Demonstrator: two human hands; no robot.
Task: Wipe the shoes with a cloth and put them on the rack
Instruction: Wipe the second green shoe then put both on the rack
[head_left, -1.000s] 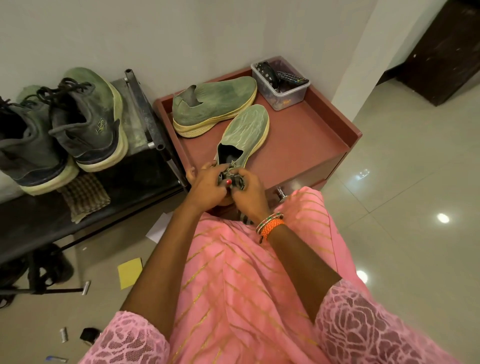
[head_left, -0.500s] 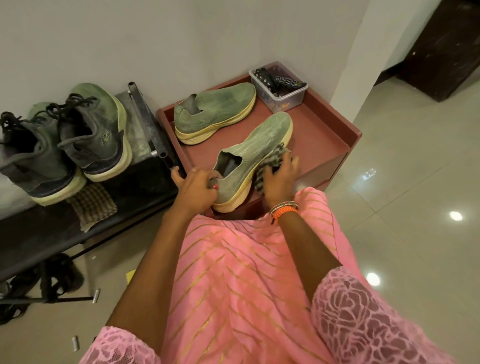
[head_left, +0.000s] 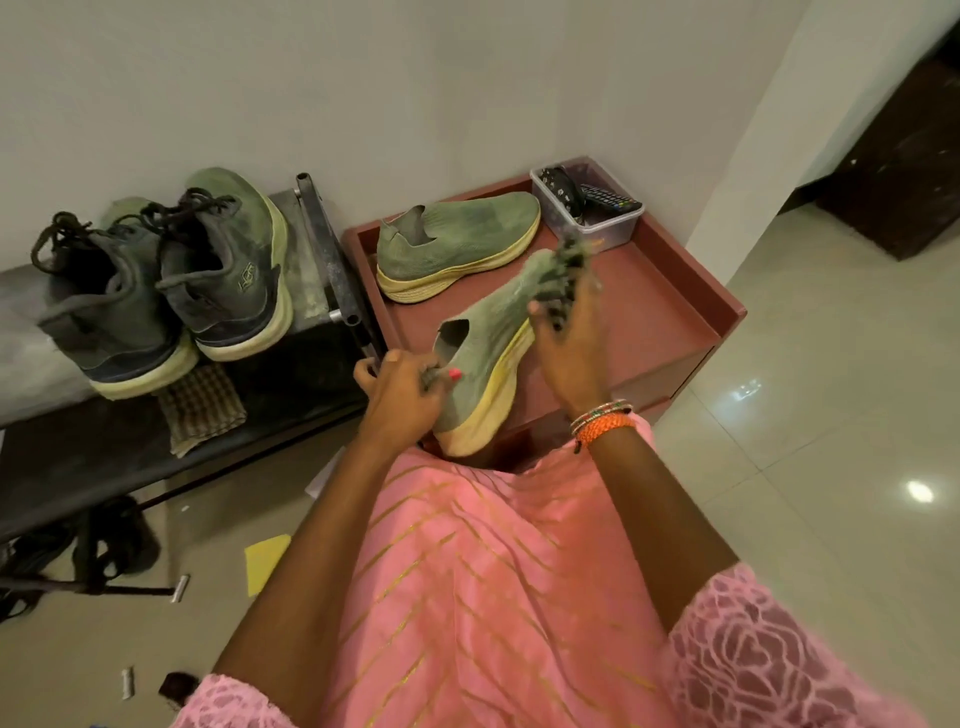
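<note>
- A pink garment with thin gold chevron stripes (head_left: 483, 597) and lace-patterned sleeves is filling the nearest part of the view; both forearms are reaching forward out of it.
- The left hand (head_left: 402, 397) is gripping the heel of a green knit slip-on shoe (head_left: 485, 353), fingers curled round the collar and a red-painted thumbnail lying against the fabric.
- The right hand (head_left: 569, 343), with orange and beaded bangles (head_left: 605, 418) circling its wrist, is pinching a crumpled grey cloth (head_left: 563, 270) against the toe of that shoe; the cloth is blurred.
- The held shoe is tilting, its pale yellow ribbed sole facing right, heel near the front edge of a reddish-brown cabinet top (head_left: 675, 322) with a raised rim.
- The second slip-on shoe (head_left: 457, 244), of matching knit and yellow sole, is lying flat on the cabinet top near the wall.
- A clear plastic tub (head_left: 608, 228) holding remote controls is sitting in the far right corner of the cabinet.
- To the left, a dark metal rack (head_left: 291, 374) is carrying two laced green-and-grey sneakers (head_left: 161, 280) and a folded checked cloth (head_left: 202, 405).
- Glossy beige floor tiles (head_left: 831, 441) are reflecting ceiling lights; a plain white wall (head_left: 363, 93) is closing the scene behind.
</note>
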